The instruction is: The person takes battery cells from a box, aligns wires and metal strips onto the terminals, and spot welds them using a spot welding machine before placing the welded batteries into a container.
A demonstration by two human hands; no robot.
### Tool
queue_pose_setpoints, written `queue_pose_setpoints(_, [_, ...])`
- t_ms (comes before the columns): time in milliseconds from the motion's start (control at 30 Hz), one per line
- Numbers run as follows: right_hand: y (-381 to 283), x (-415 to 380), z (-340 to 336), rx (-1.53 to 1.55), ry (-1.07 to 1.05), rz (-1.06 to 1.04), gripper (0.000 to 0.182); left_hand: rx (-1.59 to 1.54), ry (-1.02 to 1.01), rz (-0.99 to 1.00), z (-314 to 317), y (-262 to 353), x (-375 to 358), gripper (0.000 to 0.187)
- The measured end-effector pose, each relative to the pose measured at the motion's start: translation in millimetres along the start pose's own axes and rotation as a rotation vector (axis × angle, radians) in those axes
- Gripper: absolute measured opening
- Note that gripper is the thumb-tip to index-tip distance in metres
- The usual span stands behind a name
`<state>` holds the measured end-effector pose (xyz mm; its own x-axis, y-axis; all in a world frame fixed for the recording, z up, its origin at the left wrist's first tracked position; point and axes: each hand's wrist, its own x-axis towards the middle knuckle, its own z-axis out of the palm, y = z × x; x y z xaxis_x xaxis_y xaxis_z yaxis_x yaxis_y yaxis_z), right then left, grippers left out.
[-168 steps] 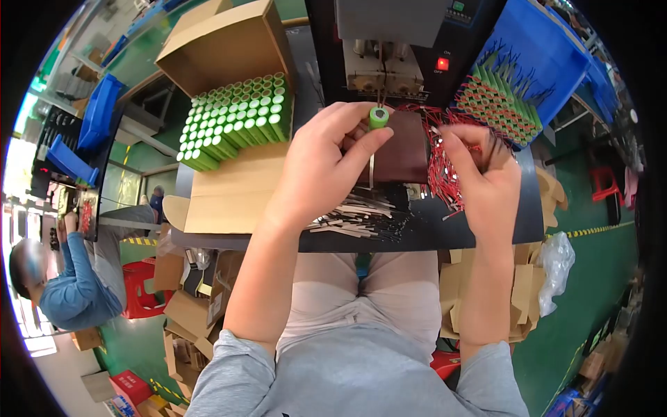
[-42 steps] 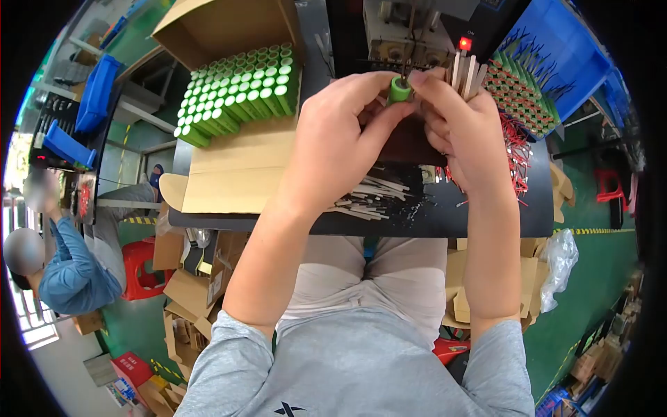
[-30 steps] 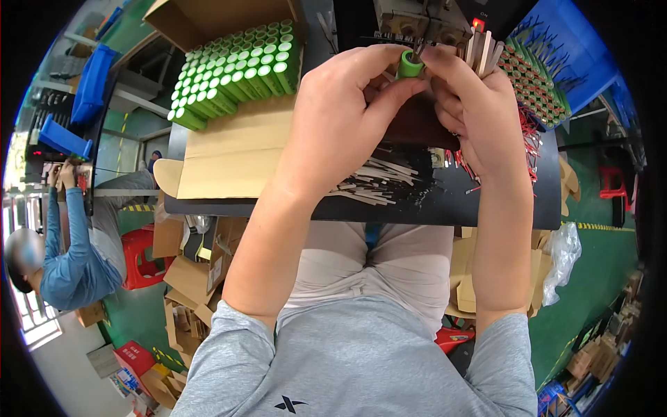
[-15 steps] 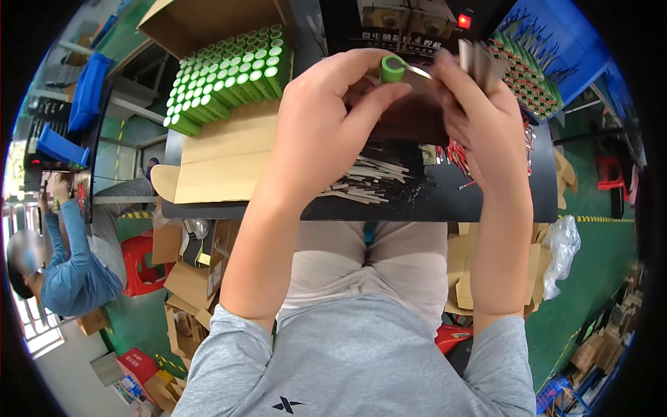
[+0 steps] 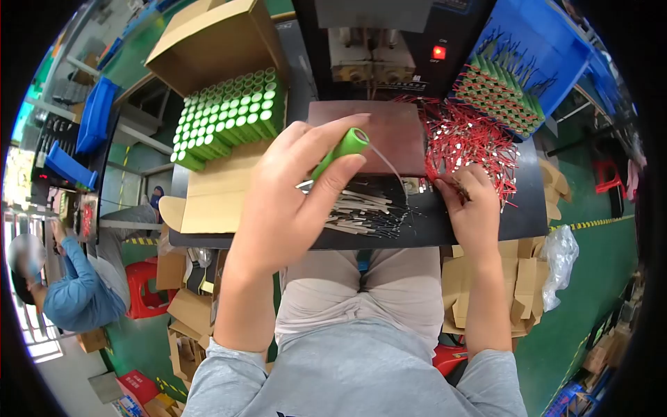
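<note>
My left hand (image 5: 285, 191) grips a green cylindrical battery cell (image 5: 352, 143) between thumb and fingers, tilted with one end up. From that end a thin lead (image 5: 390, 161) curves down over the table. My right hand (image 5: 476, 212) is closed in a pinch at the lower edge of a pile of red wires (image 5: 469, 128) with shiny metal tabs. What lies between its fingertips is too small to make out. Below the left hand's thumb, dark wires with pale strips (image 5: 365, 208) are spread on the black table (image 5: 514, 219).
A black machine (image 5: 316, 48) with a lit red switch (image 5: 438, 52) stands behind a brown pad (image 5: 396, 142). At left, a cardboard box (image 5: 215, 201) holds rows of green cells (image 5: 229, 115). A blue bin (image 5: 556, 55) with wired cells sits at right. Another person (image 5: 83, 285) sits far left.
My left hand has come down and nearer with the cell. My right hand has left the cell's lead and moved down to the red wires. The lead now hangs loose.
</note>
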<state>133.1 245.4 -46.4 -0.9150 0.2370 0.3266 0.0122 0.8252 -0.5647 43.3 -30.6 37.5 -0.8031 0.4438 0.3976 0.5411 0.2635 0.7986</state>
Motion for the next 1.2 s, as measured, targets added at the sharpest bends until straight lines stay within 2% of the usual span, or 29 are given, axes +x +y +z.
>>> queue_pose_setpoints(100, [0,-3,3,0.082,0.123,-0.016,0.012,-0.208,0.120,-0.080,12,-13,7,0.030])
queue_pose_setpoints(200, [3,-4,5,0.196,0.231,0.028,0.011,-0.171,0.106,-0.127,12,-10,21,0.021])
queue_pose_setpoints(267, [10,-4,6,0.216,0.220,0.044,0.010,-0.187,0.125,-0.159,19,-12,29,0.018])
queue_pose_setpoints(400, [4,-4,0,0.292,0.113,0.177,0.010,-0.251,-0.014,-0.284,28,-12,37,0.028])
queue_pose_setpoints(467, [11,-3,5,0.353,0.110,0.177,0.012,-0.232,-0.027,-0.245,33,-22,38,0.029])
queue_pose_setpoints(567, [6,6,-8,-0.054,0.017,0.027,0.010,-0.255,-0.051,-0.230,32,-26,36,0.030])
queue_pose_setpoints(667, [1,17,-14,-0.144,-0.001,-0.081,0.015,-0.285,-0.068,-0.212,31,-30,34,0.031])
queue_pose_setpoints(767, [-4,26,-22,-0.239,-0.083,-0.076,0.023,-0.290,-0.075,-0.203,29,-30,33,0.029])
queue_pose_setpoints(800, [-5,29,-23,-0.256,-0.073,-0.084,0.025,-0.286,-0.072,-0.204,29,-30,33,0.029])
queue_pose_setpoints(933, [-21,39,-33,-0.072,0.080,-0.078,0.016,-0.281,-0.067,-0.192,30,-31,33,0.028])
queue_pose_setpoints(1033, [-22,44,-31,-0.097,0.136,-0.063,0.012,-0.317,-0.069,-0.186,29,-31,33,0.028])
queue_pose_setpoints(1200, [-8,40,-28,-0.161,-0.055,0.008,0.010,-0.308,-0.071,-0.202,29,-30,33,0.028])
